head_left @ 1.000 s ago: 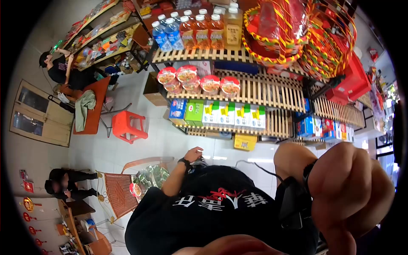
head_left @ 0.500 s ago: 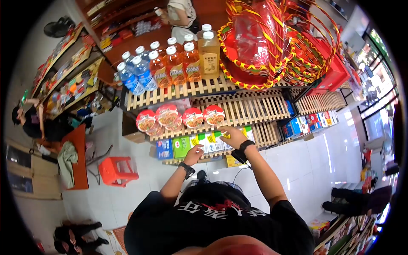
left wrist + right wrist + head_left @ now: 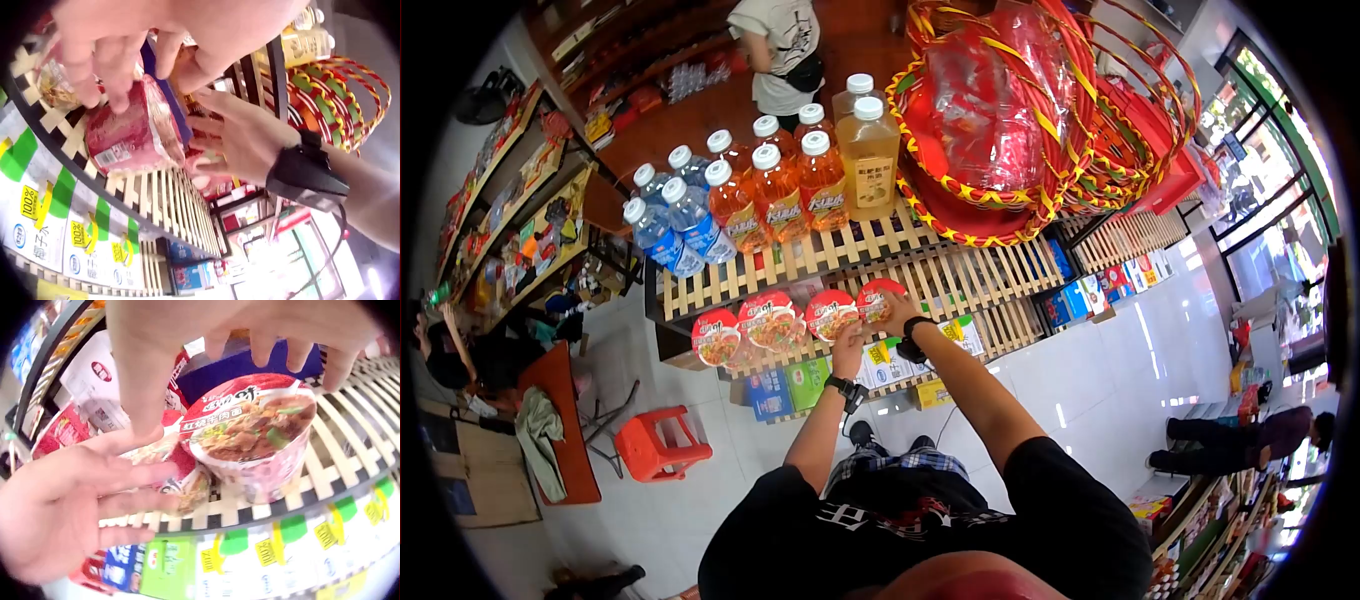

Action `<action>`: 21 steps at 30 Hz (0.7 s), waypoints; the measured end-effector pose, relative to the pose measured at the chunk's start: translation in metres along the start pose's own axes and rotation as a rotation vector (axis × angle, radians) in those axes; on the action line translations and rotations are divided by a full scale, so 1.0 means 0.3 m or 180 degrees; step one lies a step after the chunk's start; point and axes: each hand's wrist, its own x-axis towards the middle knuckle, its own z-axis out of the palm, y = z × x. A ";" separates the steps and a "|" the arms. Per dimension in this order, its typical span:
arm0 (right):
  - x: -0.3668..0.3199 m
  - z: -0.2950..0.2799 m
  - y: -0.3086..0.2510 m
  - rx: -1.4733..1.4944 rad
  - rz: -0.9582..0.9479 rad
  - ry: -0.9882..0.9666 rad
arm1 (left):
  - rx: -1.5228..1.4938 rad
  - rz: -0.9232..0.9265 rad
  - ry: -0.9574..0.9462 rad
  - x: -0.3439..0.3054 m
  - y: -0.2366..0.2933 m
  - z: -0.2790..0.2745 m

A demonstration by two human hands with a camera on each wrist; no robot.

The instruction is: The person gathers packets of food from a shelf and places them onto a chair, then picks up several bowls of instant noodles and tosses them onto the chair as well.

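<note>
Several red-lidded instant noodle cups (image 3: 770,318) stand in a row on the middle slatted shelf. My right hand (image 3: 899,314) is at the rightmost cup (image 3: 253,434); in the right wrist view its fingers (image 3: 299,353) spread over the far side of the lid, thumb down on the left. My left hand (image 3: 847,352) is at the front of the neighbouring cup (image 3: 834,312). Its fingers look nearly straight in the right wrist view. In the left wrist view, left fingertips (image 3: 119,94) reach the red side of a cup (image 3: 128,131).
On the top shelf stand bottled drinks (image 3: 765,190) and red woven baskets (image 3: 990,150). White, green and blue cartons (image 3: 810,382) line the shelf below the cups. A red stool (image 3: 662,445) is on the floor at left. A person (image 3: 785,55) stands behind the shelf.
The view has turned from the room towards the shelf and come closer. Both hands have moved forward, first apart before the cartons, now up at the noodle cups.
</note>
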 end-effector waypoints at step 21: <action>-0.080 -0.039 -0.072 -0.0168 0.0812 0.0581 | 0.0398 -0.0063 -0.0124 0.012 -0.067 0.096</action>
